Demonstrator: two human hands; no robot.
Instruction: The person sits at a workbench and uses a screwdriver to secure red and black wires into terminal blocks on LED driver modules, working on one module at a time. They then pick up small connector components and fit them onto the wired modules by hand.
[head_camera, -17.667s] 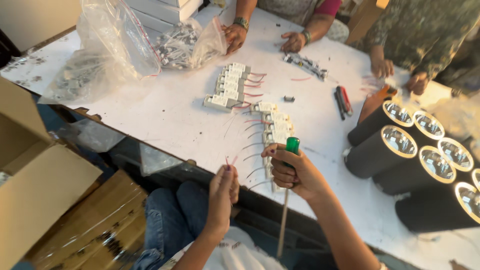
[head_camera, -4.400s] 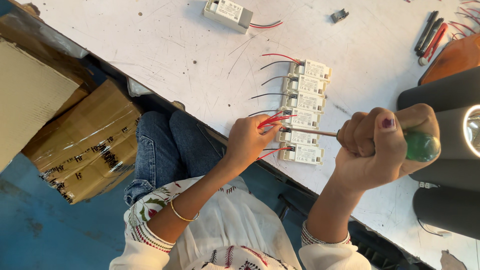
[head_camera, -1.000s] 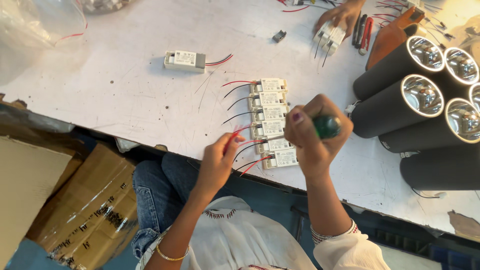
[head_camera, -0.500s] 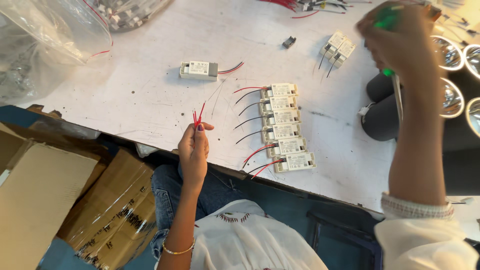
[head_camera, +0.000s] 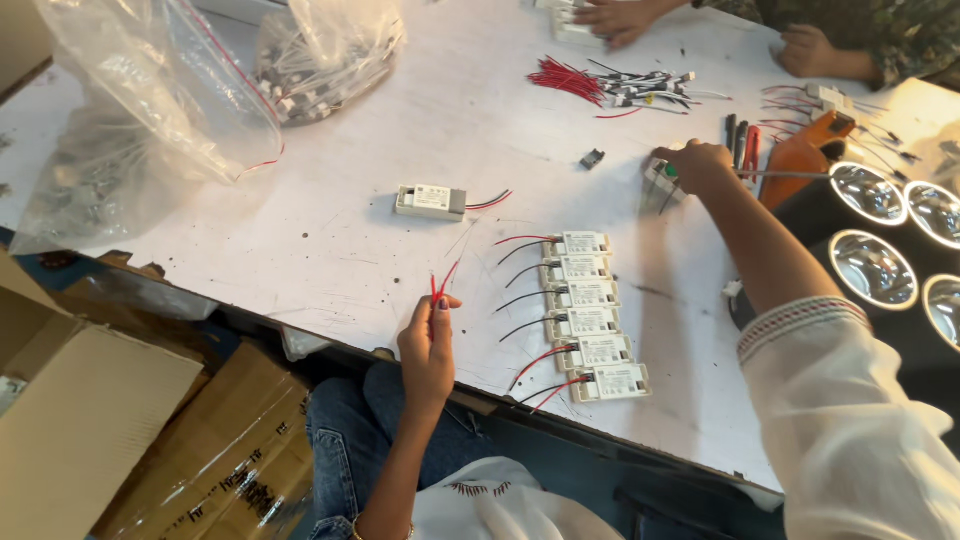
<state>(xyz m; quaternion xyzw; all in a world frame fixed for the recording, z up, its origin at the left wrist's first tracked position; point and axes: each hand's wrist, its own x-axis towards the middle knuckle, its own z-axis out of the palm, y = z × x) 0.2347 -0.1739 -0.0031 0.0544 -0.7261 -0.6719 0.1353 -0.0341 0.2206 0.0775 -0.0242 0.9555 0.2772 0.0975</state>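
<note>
Pinching a pair of thin red wires (head_camera: 441, 283) between pressed-together fingertips, the left hand (head_camera: 428, 345) hovers at the near edge of the white counter (head_camera: 330, 230), the wire ends pointing up and fanning slightly apart. Just beside it, toward the right, a column of six small white rectangular driver boxes (head_camera: 588, 310) lies in a row running from the near edge inward, each trailing red and black leads toward the left hand. A seventh white driver box (head_camera: 430, 201) lies alone further in, near the counter's middle. The right hand (head_camera: 697, 165) reaches far across to the counter's right side, its fingers curled down over what seems to be another small white box together with a green-handled screwdriver (head_camera: 671, 171), though blur hides the grip. Near it sit an orange tool (head_camera: 803, 155) and black cylindrical lamps with shiny reflectors (head_camera: 873, 270). At the far edge, another person's hands (head_camera: 620, 18) work beside a bundle of red wires (head_camera: 565, 78). Clear plastic bags (head_camera: 150, 110) fill the far left corner.
</note>
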